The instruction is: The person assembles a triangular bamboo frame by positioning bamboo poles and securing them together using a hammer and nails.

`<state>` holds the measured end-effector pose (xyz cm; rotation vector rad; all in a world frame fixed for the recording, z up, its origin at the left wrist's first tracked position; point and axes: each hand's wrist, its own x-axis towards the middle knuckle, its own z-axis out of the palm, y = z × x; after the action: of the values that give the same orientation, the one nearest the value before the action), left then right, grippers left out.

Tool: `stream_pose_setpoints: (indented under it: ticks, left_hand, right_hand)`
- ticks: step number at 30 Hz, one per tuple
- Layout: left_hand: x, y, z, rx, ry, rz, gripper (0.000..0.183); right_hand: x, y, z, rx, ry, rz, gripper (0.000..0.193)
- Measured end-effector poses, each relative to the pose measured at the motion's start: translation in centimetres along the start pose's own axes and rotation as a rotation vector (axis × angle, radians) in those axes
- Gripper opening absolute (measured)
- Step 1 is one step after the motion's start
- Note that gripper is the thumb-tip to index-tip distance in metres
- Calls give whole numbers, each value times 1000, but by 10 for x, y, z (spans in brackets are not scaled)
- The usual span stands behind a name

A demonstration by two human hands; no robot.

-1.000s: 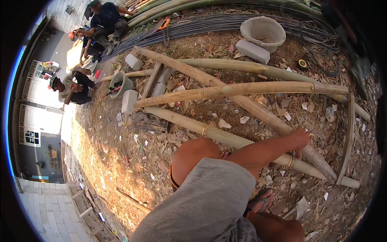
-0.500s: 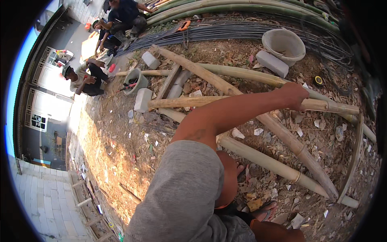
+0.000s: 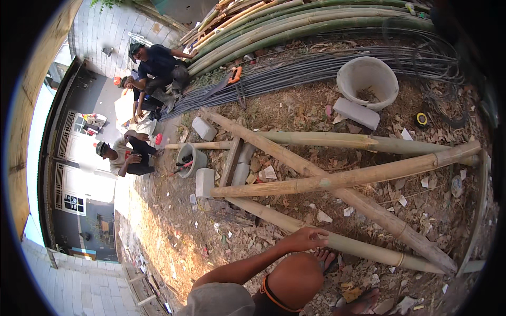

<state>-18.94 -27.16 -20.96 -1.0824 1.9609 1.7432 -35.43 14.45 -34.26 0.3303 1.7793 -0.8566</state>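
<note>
My left hand (image 3: 304,239) hovers at or just above the near bamboo pole (image 3: 363,250), its fingers loosely bent and a gap between them. Nothing shows in its grasp; whether it touches the pole I cannot tell. Farther off, a loose bamboo pole (image 3: 337,180) slants across a diagonal bamboo pole (image 3: 263,146), its right end lying over the far bamboo pole (image 3: 327,138). A short wooden crosspiece (image 3: 230,163) spans the left side and a thin wooden strip (image 3: 477,213) the right. My right hand is out of the picture.
Pale blocks (image 3: 204,183) stand near the left ends. A large bucket (image 3: 367,81), a tape measure (image 3: 421,119), dark rods (image 3: 295,66) and a handsaw (image 3: 234,75) lie beyond. Several people (image 3: 124,158) sit at far left. My knee (image 3: 295,282) is close by the near pole.
My left hand has let go of the loose pole and drawn back to the near pole. The loose pole's right end now sits farther away, across the far pole. The view has shifted.
</note>
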Motion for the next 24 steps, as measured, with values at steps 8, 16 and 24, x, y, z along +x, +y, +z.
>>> stream_pose_setpoints:
  ticks: [8, 16, 24]
  left_hand:
    - [-247, 13, 17, -716, 291, -637, 83]
    - [-455, 212, 60, -274, 489, -655, 62]
    - [-510, 204, 40, -373, 358, -729, 121]
  right_hand:
    - [-263, 32, -213, 12, -15, 268, 48]
    - [-531, -133, -222, -123, -133, 700, 73]
    - [-550, -249, -153, -511, -189, 438, 93]
